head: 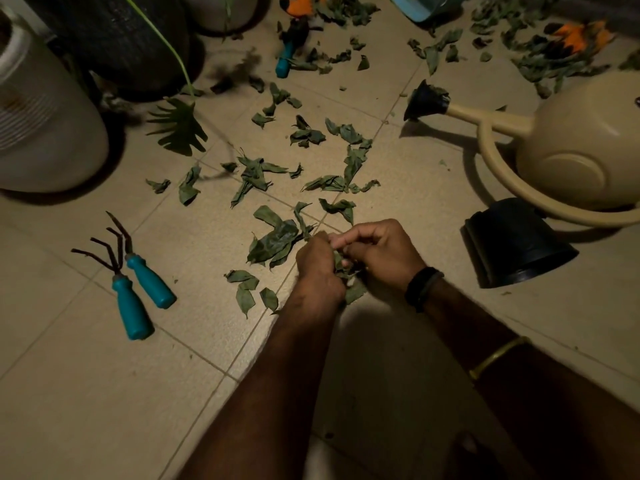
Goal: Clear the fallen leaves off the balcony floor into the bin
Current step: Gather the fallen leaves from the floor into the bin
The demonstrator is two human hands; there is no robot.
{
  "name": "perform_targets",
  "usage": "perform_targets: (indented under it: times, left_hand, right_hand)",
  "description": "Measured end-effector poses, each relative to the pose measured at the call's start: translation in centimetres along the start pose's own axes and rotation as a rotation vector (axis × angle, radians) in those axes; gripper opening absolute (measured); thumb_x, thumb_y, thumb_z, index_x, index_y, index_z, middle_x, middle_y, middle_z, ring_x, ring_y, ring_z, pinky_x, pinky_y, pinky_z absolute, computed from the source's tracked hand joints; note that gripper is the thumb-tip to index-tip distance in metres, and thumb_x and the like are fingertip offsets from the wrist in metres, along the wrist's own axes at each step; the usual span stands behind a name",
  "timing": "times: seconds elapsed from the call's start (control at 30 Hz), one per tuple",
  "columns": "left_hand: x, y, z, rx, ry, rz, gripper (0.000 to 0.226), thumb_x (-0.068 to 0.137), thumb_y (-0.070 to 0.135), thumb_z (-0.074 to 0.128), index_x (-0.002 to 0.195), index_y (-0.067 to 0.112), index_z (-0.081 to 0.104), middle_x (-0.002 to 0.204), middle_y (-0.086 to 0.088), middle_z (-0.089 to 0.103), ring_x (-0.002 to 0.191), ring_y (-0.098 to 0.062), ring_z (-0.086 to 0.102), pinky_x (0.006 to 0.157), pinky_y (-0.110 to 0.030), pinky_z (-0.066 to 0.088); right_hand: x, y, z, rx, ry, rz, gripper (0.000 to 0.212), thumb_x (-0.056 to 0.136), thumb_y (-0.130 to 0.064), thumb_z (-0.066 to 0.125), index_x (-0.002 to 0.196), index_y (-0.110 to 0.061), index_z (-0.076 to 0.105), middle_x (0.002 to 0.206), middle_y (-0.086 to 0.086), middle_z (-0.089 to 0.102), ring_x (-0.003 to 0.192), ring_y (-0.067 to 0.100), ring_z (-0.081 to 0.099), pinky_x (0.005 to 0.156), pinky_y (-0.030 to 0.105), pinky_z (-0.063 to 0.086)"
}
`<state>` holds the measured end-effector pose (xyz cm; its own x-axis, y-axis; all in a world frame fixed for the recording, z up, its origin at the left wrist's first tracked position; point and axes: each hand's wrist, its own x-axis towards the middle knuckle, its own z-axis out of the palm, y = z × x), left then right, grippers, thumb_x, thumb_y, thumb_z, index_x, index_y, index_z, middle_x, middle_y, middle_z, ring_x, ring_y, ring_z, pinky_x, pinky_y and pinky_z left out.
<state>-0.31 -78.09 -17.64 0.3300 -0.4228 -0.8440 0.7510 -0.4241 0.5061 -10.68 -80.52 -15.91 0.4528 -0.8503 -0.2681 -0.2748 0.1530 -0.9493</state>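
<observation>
Both hands are down at the beige tiled balcony floor (104, 393), working the same small bunch of dry green fallen leaves (273, 240). The left hand (317, 268) has its grip curled tight round a clump, and the right hand (379, 251) pinches at the same clump with bent fingers, feeding more in.

The job looks barely begun. Leaves lie thick just ahead of the hands, scatter on across the middle tiles, and pile up again far right near the cream plastic watering can (571, 140). A bare patch of tile sits nearest the person, though whether it was cleared cannot be told.

No bin can be named for certain: a small black plastic pot (516, 244) lies tipped on its side to the right, holding no visible leaves. Two teal-handled hand rakes (138, 289) lie untouched on the left.
</observation>
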Motion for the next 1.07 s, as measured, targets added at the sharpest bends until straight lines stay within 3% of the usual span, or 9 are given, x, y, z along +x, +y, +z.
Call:
perform_targets:
  times: [0.17,0.3,0.4,0.6,0.7,0.8,0.87,0.93,1.07]
  left_hand:
    - [0.9,0.9,-1.6,-0.231,0.041,0.035,0.023,0.092,0.009,0.048,0.07,0.015,0.053,0.063,-0.001,0.048,0.043,-0.011,0.04,0.038,-0.021,0.027]
    - [0.8,2.0,-2.4,-0.244,-0.001,0.043,0.023,0.093,0.014,0.049,0.07,0.017,0.054,0.064,-0.001,0.048,0.042,-0.011,0.038,0.046,-0.025,0.027]
    - [0.7,2.9,-2.9,-0.263,-0.012,0.036,0.026,0.096,0.017,0.049,0.071,0.019,0.054,0.065,0.0,0.048,0.043,-0.011,0.039,0.048,-0.024,0.027]
    - [-0.2,3.1,-3.1,-0.268,-0.04,0.038,0.022,0.096,0.012,0.047,0.076,0.015,0.053,0.065,-0.001,0.049,0.049,-0.011,0.045,0.039,-0.02,0.03]
    - [-0.8,3.0,-3.1,-0.266,-0.073,0.024,0.021,0.097,0.013,0.046,0.077,0.015,0.053,0.066,-0.001,0.05,0.05,-0.011,0.045,0.042,-0.02,0.03]
    - [-1.5,3.1,-2.7,-0.263,-0.096,0.021,0.023,0.097,0.011,0.044,0.076,0.014,0.051,0.065,-0.001,0.048,0.051,-0.012,0.044,0.037,-0.017,0.03]
    - [-2.0,3.5,-2.1,-0.297,-0.103,0.013,0.025,0.097,0.009,0.042,0.074,0.014,0.05,0.064,-0.001,0.046,0.051,-0.012,0.042,0.035,-0.015,0.029]
    - [-2.8,4.4,-1.4,-0.363,-0.099,0.001,0.027,0.098,0.011,0.041,0.073,0.015,0.049,0.062,0.0,0.045,0.051,-0.012,0.041,0.035,-0.015,0.03]
    - [-6.8,7.1,0.3,-0.512,-0.089,-0.036,0.024,0.1,0.015,0.044,0.077,0.014,0.051,0.064,-0.001,0.049,0.051,-0.012,0.044,0.039,-0.016,0.037]
  right_hand:
    - [4.1,0.1,-1.5,-0.354,0.463,-0.07,0.02,0.093,-0.005,0.061,0.096,-0.017,0.077,0.103,-0.004,0.073,0.085,-0.001,0.064,0.077,0.008,0.052]
    - [7.9,2.6,-0.7,-0.817,0.186,-0.223,0.033,0.094,-0.015,0.058,0.125,-0.022,0.068,0.132,0.003,0.064,0.121,0.021,0.058,0.105,0.03,0.043]
    - [8.3,4.1,0.8,-1.177,-0.01,-0.352,0.026,0.097,-0.012,0.053,0.116,-0.022,0.067,0.126,0.005,0.062,0.115,0.027,0.054,0.091,0.036,0.051]
    - [6.6,4.1,0.8,-1.295,0.054,-0.312,0.022,0.096,-0.008,0.052,0.105,-0.015,0.071,0.099,0.008,0.065,0.094,0.028,0.059,0.074,0.036,0.052]
    - [6.2,3.4,0.3,-1.062,0.141,-0.128,0.023,0.091,-0.004,0.058,0.092,-0.017,0.077,0.092,0.005,0.07,0.089,0.024,0.065,0.078,0.033,0.055]
    - [5.7,2.2,-0.2,-0.509,0.299,0.14,0.02,0.083,0.0,0.071,0.079,-0.019,0.078,0.073,-0.006,0.071,0.074,0.012,0.068,0.07,0.022,0.056]
    - [5.1,0.6,-0.3,-0.105,0.305,0.289,0.021,0.079,0.006,0.075,0.079,-0.015,0.078,0.075,0.001,0.075,0.076,0.02,0.073,0.068,0.025,0.059]
    - [4.3,-1.8,-0.2,0.228,0.281,0.343,0.023,0.078,0.012,0.072,0.081,-0.011,0.076,0.083,0.01,0.076,0.077,0.024,0.074,0.075,0.034,0.062]
    - [1.5,-8.7,1.0,0.633,0.224,0.322,0.023,0.082,0.017,0.064,0.088,-0.004,0.071,0.082,0.012,0.075,0.076,0.02,0.073,0.078,0.029,0.061]
